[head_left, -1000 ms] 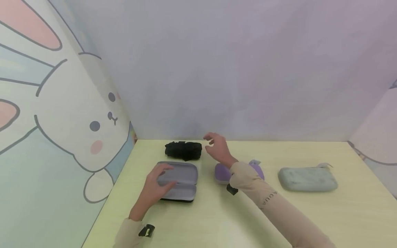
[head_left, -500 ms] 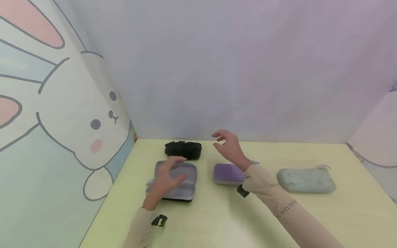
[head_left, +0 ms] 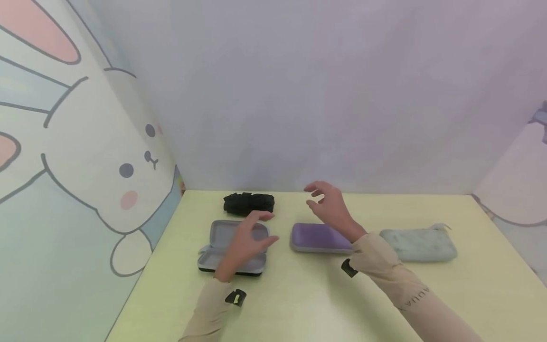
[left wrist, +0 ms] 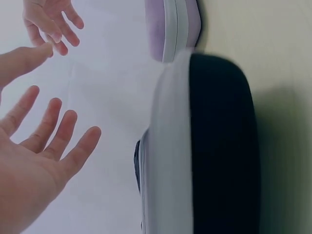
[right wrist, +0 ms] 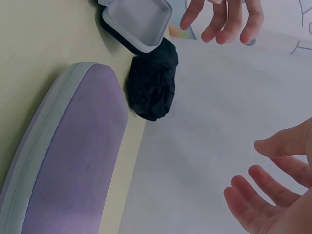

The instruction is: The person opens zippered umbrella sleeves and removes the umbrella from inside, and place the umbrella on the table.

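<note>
My left hand (head_left: pixel 244 242) hovers over an unzipped pencil case (head_left: pixel 226 232) with a grey lining and a black underside. Its fingers are spread and loosely curved, holding nothing. In the left wrist view the case's black side (left wrist: pixel 224 146) stands apart from the fingers. Above a closed purple zip case (head_left: pixel 320 236), my right hand (head_left: pixel 334 208) is raised with bent, relaxed fingers and nothing in it. The right wrist view shows this purple case (right wrist: pixel 80 146) well away from the fingertips. Part of its right end is hidden by the right wrist in the head view.
A black crumpled fabric bundle (head_left: pixel 249 203) lies behind the unzipped case. On the right rests a pale grey-green pouch (head_left: pixel 420 245) with a strap. The yellowish table (head_left: pixel 299 294) meets a pale back wall, and a rabbit picture (head_left: pixel 98 156) covers the left wall.
Both hands have drifted to the right in the head view, uncovering more of the open case's left side. Neither has taken hold of anything, and the cases stay where they were.
</note>
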The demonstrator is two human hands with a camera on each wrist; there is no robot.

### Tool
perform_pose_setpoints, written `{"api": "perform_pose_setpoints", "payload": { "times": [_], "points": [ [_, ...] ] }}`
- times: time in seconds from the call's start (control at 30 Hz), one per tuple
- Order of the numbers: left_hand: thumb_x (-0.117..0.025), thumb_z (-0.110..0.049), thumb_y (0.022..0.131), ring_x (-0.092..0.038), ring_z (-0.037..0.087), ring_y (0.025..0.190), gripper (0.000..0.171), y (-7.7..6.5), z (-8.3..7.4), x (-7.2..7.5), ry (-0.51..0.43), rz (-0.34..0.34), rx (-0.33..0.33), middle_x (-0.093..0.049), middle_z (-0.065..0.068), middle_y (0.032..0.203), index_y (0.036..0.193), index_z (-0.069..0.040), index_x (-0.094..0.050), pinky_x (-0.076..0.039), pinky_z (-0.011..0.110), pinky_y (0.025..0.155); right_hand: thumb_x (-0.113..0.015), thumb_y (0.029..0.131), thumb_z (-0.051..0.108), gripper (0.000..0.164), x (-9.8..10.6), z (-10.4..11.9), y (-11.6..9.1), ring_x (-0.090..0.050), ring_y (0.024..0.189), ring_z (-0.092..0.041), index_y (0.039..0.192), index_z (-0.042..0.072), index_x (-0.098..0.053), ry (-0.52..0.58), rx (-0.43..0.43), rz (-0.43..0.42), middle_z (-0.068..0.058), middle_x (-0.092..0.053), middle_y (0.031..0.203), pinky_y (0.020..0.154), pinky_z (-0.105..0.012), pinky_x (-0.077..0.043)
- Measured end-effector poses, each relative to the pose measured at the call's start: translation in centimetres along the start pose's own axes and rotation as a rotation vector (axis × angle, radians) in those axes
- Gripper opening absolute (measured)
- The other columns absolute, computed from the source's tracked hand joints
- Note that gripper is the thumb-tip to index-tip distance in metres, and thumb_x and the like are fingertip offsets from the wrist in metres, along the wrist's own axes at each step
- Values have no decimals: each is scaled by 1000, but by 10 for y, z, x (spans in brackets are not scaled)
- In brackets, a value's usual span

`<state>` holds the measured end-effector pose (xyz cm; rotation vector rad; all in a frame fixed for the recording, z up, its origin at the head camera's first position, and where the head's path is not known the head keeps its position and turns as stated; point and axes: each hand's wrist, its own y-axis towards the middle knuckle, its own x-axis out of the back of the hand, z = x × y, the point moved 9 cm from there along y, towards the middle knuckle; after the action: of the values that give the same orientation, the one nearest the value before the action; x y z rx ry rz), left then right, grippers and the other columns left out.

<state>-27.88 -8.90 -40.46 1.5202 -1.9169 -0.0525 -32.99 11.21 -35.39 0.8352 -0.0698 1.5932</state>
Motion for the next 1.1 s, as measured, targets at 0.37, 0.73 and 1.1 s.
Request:
{"api": "perform_pose_setpoints", "payload": {
  "times": [0.37, 0.73, 1.1],
  "points": [
    [-78, -12, 77, -51, 30, 112, 49, 7, -3, -36, -31, 58, 41, -57, 8, 119, 121, -7, -57, -48, 46, 87, -67, 80, -4, 26, 23, -14, -20, -61, 93, -34, 105, 0, -64, -25, -17, -43, -16, -65, 105, 72, -46, -52],
    [-77, -8, 77, -50, 32, 111, 49, 7, 1, -62, -67, 73, 73, -56, 9, 119, 121, -6, -56, -47, 50, 87, -68, 78, -5, 20, 41, -50, -41, -63, 88, -30, 97, 1, -66, -58, -81, -121, -13, -67, 96, 67, -36, -53],
    [-79, -7, 74, -51, 34, 110, 50, 13, 14, -78, -82, 55, 134, -55, 15, 117, 119, -5, -57, -47, 50, 86, -64, 77, -7, 16, 52, -103, -60, -64, 81, -31, 92, -3, -67, -106, -218, -123, -19, -67, 88, 70, -38, -51]
  ]
}}
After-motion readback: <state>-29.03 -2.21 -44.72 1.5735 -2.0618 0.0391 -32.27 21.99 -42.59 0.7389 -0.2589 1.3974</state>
